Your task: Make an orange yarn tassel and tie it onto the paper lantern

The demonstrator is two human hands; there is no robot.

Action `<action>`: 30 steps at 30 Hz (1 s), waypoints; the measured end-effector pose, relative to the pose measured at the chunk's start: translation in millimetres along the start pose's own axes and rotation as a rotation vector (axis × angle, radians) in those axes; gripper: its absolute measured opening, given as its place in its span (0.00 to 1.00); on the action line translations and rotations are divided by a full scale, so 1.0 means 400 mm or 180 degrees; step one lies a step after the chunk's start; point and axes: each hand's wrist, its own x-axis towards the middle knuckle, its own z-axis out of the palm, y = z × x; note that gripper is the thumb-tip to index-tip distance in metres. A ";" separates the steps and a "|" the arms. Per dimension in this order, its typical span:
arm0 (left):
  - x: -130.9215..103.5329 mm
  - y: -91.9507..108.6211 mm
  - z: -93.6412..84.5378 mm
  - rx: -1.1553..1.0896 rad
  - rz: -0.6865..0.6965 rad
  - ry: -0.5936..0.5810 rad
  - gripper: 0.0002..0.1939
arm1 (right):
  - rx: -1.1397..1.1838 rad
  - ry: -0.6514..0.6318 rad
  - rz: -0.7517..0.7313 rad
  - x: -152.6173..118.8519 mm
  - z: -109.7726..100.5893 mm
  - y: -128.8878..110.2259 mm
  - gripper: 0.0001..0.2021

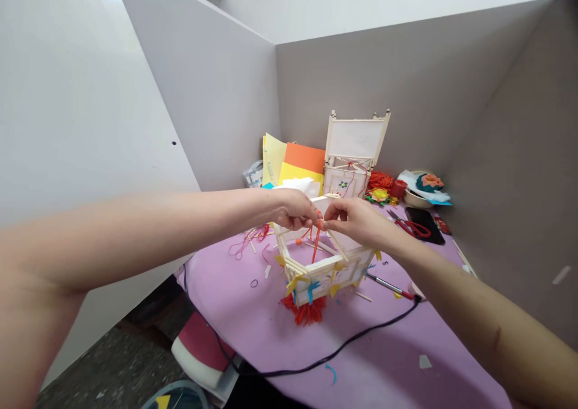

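Stick box (347, 271) on table (226, 282), clock centre; both hands above it, cord (316, 247) hanging inside. Paper sheets (303, 156) 11 o'clock, second box (354, 138) behind at 12–1, yarn (382, 181) 1, bowl (416, 201) 2, scissors (419, 231) overlapping phone (423, 217) 2–3. Thread tangle (259, 233) 10. Bin (175, 387) 7–8, below table edge.

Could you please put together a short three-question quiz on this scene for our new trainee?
1. True or false: the red-handled scissors lie to the right of the nearer white box.

2. Multiple choice: what is at the fingertips of the left hand and the right hand?
A) A paintbrush
B) An orange-red cord
C) A sheet of yellow card

3. Fill in the blank: the tabletop is ____ in colour.

Key:
1. True
2. B
3. Purple
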 end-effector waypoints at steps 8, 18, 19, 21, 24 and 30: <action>-0.011 0.002 0.024 0.0336 0.0245 0.0329 0.09 | -0.0445 -0.0079 0.0210 0.002 -0.006 -0.020 0.09; 0.002 -0.022 0.047 -0.0431 0.0502 0.0547 0.06 | -0.1486 0.0251 0.0132 -0.002 0.013 -0.047 0.21; 0.000 -0.022 0.049 -0.0510 0.0509 0.0591 0.05 | -0.1673 0.0319 0.0112 -0.001 0.018 -0.055 0.22; -0.005 -0.021 0.053 -0.0611 0.0529 0.0638 0.06 | -0.1943 0.0432 0.0064 0.004 0.026 -0.067 0.21; -0.012 -0.020 0.053 -0.0520 0.0547 0.0666 0.08 | -0.1996 0.0395 0.0026 0.003 0.025 -0.078 0.18; 0.012 -0.027 0.041 -0.0405 0.0614 0.0502 0.07 | -0.1167 -0.0119 -0.0276 -0.073 -0.013 -0.089 0.15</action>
